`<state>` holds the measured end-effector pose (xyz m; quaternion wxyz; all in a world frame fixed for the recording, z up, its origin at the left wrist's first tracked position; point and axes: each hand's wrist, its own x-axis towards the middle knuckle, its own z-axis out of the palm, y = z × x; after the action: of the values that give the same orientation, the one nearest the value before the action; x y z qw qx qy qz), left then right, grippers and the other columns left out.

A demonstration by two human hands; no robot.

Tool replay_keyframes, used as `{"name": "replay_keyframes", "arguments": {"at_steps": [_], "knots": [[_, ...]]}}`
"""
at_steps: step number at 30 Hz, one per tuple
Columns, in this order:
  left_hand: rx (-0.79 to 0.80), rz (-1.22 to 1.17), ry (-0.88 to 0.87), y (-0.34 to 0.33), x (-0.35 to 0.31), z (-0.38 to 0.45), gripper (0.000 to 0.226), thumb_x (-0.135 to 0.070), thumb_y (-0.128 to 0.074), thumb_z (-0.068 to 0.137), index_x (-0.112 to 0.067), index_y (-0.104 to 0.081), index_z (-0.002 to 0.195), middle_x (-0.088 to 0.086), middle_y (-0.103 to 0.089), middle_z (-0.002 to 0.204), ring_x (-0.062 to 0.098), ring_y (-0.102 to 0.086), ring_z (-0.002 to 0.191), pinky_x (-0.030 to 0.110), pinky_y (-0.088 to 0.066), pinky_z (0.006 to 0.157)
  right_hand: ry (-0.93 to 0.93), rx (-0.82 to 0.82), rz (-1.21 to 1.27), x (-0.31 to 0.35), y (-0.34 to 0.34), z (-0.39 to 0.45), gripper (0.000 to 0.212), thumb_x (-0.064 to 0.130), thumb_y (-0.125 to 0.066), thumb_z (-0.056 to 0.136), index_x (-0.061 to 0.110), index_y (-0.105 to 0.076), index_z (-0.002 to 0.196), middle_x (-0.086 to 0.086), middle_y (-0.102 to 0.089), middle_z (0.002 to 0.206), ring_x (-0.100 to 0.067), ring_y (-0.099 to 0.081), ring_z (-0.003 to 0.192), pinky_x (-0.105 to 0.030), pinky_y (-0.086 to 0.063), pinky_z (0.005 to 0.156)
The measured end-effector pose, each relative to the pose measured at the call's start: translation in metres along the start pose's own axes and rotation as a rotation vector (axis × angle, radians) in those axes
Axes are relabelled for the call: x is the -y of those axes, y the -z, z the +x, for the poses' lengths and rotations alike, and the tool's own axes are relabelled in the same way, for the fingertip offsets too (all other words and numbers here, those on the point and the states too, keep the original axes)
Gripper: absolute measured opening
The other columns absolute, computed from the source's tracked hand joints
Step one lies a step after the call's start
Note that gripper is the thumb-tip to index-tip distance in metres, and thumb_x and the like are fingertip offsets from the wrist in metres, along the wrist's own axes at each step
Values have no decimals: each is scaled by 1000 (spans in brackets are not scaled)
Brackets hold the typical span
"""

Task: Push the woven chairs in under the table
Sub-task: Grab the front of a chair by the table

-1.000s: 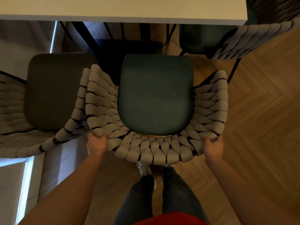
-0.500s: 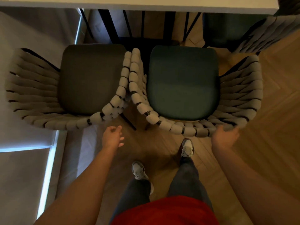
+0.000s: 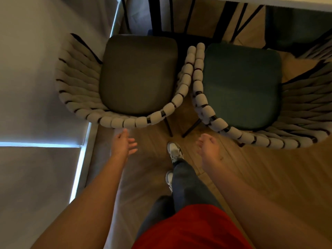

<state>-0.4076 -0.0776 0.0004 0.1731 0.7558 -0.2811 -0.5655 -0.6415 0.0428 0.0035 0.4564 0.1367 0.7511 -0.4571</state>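
Two woven chairs stand side by side before the table [image 3: 269,0], whose white edge runs along the top. The left chair [image 3: 138,76] has a brown-grey seat cushion, and the right chair [image 3: 240,83] has a dark green one. Their pale woven armrests touch in the middle. My left hand [image 3: 124,142] hovers just below the left chair's woven back rim, fingers relaxed, holding nothing. A little below the gap between the chairs, my right hand [image 3: 209,148] hangs with loosely curled fingers, also holding nothing.
A grey wall with a lit strip [image 3: 79,169] runs close along the left side. Black table legs [image 3: 179,17] stand behind the chairs. Part of a third woven chair [image 3: 319,51] shows at the far right. My feet [image 3: 175,150] stand on herringbone wood floor.
Both hands let go of the green chair's back. The view shifted left, and both hands now hover nearer the left chair.
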Motion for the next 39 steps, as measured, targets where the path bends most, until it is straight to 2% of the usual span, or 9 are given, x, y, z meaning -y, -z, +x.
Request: {"name": "replay_keyframes", "arguments": {"at_steps": [4, 7, 11, 15, 19, 24, 28, 30, 39], "knots": [[-78, -74, 74, 41, -19, 36, 58, -49, -41, 100, -11, -39, 143, 16, -57, 117, 31, -60, 96, 45, -53, 78, -57, 142, 24, 10, -58, -4, 15, 22, -51, 100, 18, -52, 115, -1, -57, 106, -20, -57, 107, -40, -49, 93], [-153, -77, 120, 66, -44, 67, 58, -47, -47, 98, -12, -37, 144, 17, -51, 131, 36, -61, 100, 46, -53, 75, -87, 158, 57, 22, -99, 2, 34, 23, -54, 99, 17, -47, 131, -3, -55, 119, -22, -56, 112, -41, -49, 94], [-230, -30, 121, 99, -72, 116, 62, -50, -56, 89, -18, -36, 139, 13, -53, 125, 35, -65, 87, 43, -57, 57, -141, 180, 140, 30, -148, 20, 54, 25, -60, 95, 19, -38, 144, -9, -55, 133, -28, -56, 117, -52, -48, 99], [-198, 20, 131, 124, -90, 162, 67, -54, -59, 76, -22, -46, 134, 8, -59, 122, 38, -65, 95, 51, -59, 61, -166, 70, 238, 39, -178, 27, 75, 25, -67, 90, 24, -25, 152, -7, -52, 136, -29, -57, 113, -52, -51, 93], [-234, 76, 116, 152, -88, 220, 88, -60, -60, 58, -23, -42, 135, 12, -58, 125, 39, -64, 98, 60, -57, 67, -121, -17, 276, 36, -191, 25, 62, 21, -63, 93, 20, -32, 147, -9, -55, 133, -25, -61, 101, -40, -54, 72], [-186, 116, 95, 153, -131, 224, 75, -52, -64, 71, -22, -42, 136, 12, -56, 129, 40, -62, 103, 53, -57, 67, -39, -114, 353, 27, -204, 24, 52, 20, -60, 95, 17, -38, 142, -10, -58, 127, -21, -63, 98, -40, -55, 76], [-180, 197, 82, 149, -150, 235, 48, -28, -59, 93, -10, -46, 135, 12, -54, 124, 37, -58, 109, 58, -53, 86, 1, -187, 377, 26, -213, 24, 52, 23, -62, 94, 16, -41, 141, -10, -58, 130, -26, -63, 108, -43, -56, 83], [-162, 214, 96, 150, -153, 239, 44, -26, -58, 94, -9, -47, 134, 12, -55, 123, 37, -58, 108, 60, -52, 87, -9, -214, 380, 25, -215, 24, 53, 24, -61, 95, 18, -38, 142, -7, -57, 128, -27, -61, 110, -46, -54, 89], [-171, 226, 69, 162, -151, 252, 45, -29, -62, 87, -12, -52, 127, 16, -59, 122, 39, -60, 105, 60, -54, 84, -8, -200, 407, 22, -221, 23, 50, 24, -56, 98, 18, -36, 143, -8, -55, 124, -27, -60, 102, -44, -53, 81]]}}
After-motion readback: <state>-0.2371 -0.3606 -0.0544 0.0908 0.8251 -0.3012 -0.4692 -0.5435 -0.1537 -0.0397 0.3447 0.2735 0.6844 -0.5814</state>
